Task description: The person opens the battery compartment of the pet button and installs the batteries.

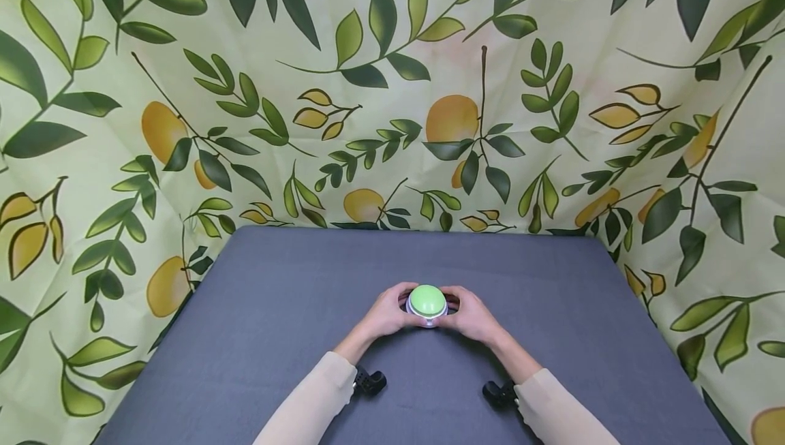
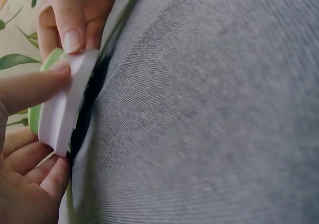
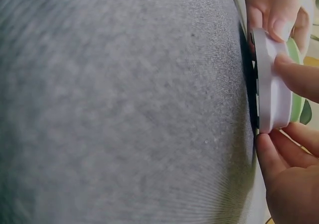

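Note:
A round push button (image 1: pixel 427 300) with a green dome on a white base is between both hands, over the middle of the dark table. From its left side my left hand (image 1: pixel 389 310) grips it, thumb on the near side of the base and fingers curled round the far side. My right hand (image 1: pixel 469 313) holds the opposite side in a mirrored way. In the left wrist view the white base (image 2: pixel 67 104) has both thumbs against its wall. A dark strip shows under the base (image 3: pixel 271 84) in the right wrist view; whether it touches the cloth I cannot tell.
Grey-blue cloth covers the table (image 1: pixel 294 274). Behind it and at both sides hangs a pale curtain (image 1: pixel 392 104) printed with leaves and orange fruit. Black wrist devices (image 1: pixel 371 382) sit at both sleeve cuffs, close above the table.

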The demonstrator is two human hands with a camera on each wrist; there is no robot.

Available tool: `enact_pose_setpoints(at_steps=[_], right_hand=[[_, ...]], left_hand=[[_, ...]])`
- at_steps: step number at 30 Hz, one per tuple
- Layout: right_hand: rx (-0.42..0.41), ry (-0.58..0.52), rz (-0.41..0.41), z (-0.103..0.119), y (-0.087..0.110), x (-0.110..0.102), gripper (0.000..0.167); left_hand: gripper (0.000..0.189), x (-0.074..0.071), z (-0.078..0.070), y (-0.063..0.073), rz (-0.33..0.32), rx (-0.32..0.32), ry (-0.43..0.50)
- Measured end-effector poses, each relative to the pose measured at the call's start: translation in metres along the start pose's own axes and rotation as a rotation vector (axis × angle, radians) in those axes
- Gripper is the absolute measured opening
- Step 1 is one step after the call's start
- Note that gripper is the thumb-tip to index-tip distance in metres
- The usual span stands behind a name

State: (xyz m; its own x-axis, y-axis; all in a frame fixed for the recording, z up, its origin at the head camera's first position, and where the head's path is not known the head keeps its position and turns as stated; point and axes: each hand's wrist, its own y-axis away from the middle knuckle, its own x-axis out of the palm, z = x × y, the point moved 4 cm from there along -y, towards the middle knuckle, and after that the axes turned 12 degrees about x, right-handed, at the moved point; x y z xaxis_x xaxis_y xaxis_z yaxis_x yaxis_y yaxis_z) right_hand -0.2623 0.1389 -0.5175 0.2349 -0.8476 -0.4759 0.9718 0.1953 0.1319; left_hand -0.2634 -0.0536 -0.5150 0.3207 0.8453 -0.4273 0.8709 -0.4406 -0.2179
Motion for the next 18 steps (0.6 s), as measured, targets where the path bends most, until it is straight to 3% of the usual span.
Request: enact_pose_setpoints(at_steps=[10,18], right_hand=[[0.009,0.015,-0.024,0.002,0.0,-0.002,0.065],[0.005,0.069,-0.089,0.003,0.006,-0.014,0.056]], left_hand=[[0.074,-0.003,0.0,-0.003,0.012,-0.01,-0.1],[0.071,-0.011,-0.008,0.006,0.031,0.021,-0.254]])
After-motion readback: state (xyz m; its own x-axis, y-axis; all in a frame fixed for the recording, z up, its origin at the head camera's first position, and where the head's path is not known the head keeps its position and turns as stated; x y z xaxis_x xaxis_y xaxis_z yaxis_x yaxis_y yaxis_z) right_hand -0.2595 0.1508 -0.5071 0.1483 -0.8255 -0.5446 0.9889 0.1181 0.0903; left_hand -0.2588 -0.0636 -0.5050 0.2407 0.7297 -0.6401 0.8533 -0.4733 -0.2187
